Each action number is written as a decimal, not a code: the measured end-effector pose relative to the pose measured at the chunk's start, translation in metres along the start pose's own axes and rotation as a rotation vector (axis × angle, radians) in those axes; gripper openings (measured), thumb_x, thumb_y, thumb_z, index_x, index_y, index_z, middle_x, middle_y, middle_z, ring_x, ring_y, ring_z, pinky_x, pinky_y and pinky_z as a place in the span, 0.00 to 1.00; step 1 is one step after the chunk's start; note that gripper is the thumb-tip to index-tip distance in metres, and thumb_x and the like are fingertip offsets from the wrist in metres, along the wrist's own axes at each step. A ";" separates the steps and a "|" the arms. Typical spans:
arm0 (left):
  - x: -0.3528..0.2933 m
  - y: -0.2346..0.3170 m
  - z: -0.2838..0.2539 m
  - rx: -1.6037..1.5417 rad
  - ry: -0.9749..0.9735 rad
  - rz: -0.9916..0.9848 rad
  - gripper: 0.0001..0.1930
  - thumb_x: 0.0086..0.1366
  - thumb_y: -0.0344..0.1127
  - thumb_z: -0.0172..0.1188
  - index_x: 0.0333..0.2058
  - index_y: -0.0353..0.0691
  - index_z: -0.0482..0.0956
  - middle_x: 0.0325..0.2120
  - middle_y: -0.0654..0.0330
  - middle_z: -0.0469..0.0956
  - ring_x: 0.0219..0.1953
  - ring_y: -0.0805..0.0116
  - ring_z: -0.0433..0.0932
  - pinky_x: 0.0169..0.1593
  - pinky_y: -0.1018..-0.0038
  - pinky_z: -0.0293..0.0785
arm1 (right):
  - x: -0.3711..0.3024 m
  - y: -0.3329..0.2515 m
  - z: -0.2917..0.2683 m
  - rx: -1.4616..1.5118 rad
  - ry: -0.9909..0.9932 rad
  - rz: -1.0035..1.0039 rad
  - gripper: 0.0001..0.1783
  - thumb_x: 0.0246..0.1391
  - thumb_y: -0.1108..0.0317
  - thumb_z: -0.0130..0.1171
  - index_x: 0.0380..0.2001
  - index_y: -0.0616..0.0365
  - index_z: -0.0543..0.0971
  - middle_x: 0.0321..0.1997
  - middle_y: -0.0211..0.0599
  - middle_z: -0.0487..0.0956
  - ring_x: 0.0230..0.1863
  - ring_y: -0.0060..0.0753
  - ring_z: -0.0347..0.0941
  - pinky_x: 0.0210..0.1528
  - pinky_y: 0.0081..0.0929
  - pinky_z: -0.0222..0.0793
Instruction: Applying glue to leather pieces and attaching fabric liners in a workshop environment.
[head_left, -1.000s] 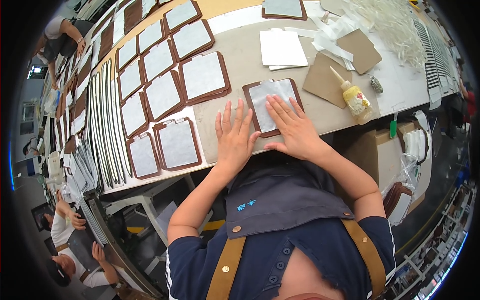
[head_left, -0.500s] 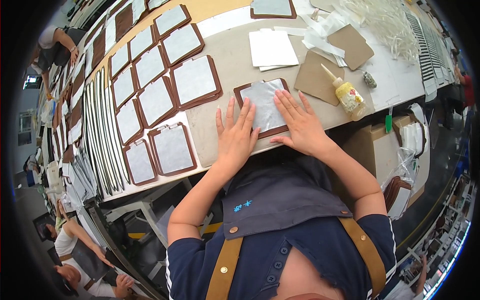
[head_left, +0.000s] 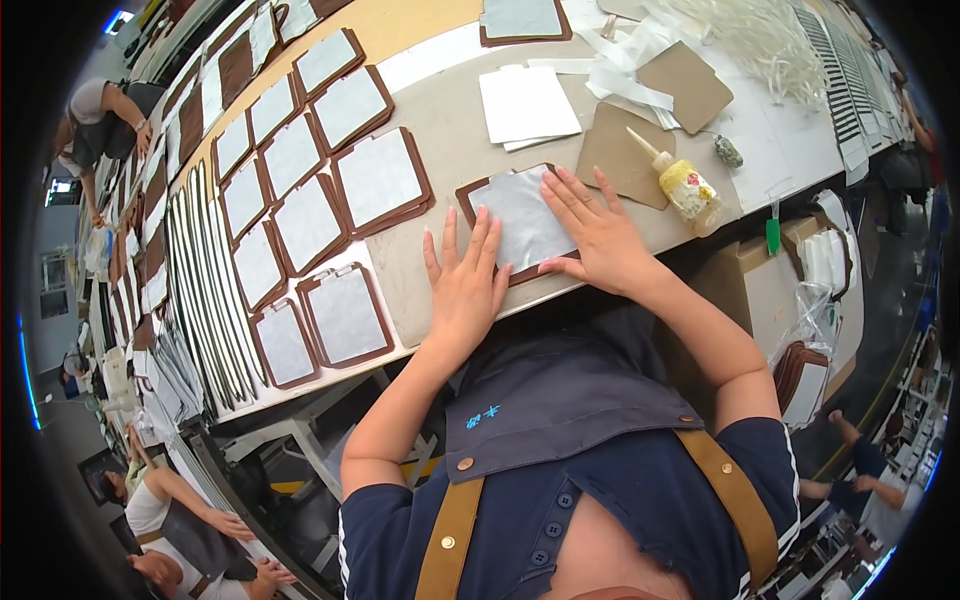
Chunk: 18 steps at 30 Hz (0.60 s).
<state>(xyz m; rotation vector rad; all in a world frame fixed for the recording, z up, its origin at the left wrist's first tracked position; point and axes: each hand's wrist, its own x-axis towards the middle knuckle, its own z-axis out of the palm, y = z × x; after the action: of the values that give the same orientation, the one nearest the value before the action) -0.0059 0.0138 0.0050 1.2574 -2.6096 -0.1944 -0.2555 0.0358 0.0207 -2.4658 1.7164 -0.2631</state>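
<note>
A brown leather-like panel faced with a grey sheet (head_left: pixel 525 222) lies at the near edge of the long beige worktable (head_left: pixel 440 130). The left hand (head_left: pixel 465 285) rests flat with fingers spread, fingertips at the panel's left edge, while the right hand (head_left: pixel 597 232) presses open-palmed on its right half. A yellow glue bottle (head_left: pixel 683 186) lies just right of the panel.

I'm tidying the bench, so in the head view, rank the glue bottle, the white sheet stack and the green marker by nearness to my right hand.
From the right hand:
1. Glue bottle, just right.
2. White sheet stack, ahead on the table.
3. Green marker, far right edge.
</note>
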 end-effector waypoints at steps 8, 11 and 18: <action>0.000 -0.001 0.000 0.012 0.001 0.013 0.33 0.72 0.44 0.59 0.72 0.41 0.65 0.75 0.60 0.60 0.79 0.47 0.46 0.77 0.42 0.32 | -0.006 0.003 -0.009 0.021 0.038 0.011 0.55 0.60 0.32 0.55 0.77 0.60 0.56 0.83 0.41 0.53 0.85 0.39 0.40 0.84 0.51 0.25; -0.001 -0.001 0.001 -0.002 -0.010 0.008 0.33 0.71 0.42 0.60 0.72 0.41 0.65 0.75 0.58 0.60 0.79 0.45 0.46 0.77 0.41 0.33 | -0.018 0.007 -0.010 0.041 0.087 0.062 0.51 0.62 0.35 0.56 0.76 0.58 0.59 0.83 0.43 0.54 0.85 0.43 0.41 0.83 0.54 0.26; 0.014 0.000 -0.005 -0.129 0.144 0.024 0.24 0.66 0.38 0.67 0.59 0.41 0.76 0.65 0.54 0.69 0.73 0.46 0.57 0.76 0.44 0.42 | -0.042 -0.001 -0.008 0.163 0.197 0.042 0.32 0.61 0.51 0.65 0.66 0.51 0.75 0.77 0.44 0.64 0.80 0.49 0.53 0.81 0.61 0.35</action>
<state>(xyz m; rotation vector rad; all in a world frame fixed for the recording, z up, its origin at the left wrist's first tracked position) -0.0132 0.0026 0.0117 1.1512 -2.4469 -0.2538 -0.2702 0.0759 0.0258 -2.3510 1.7390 -0.6349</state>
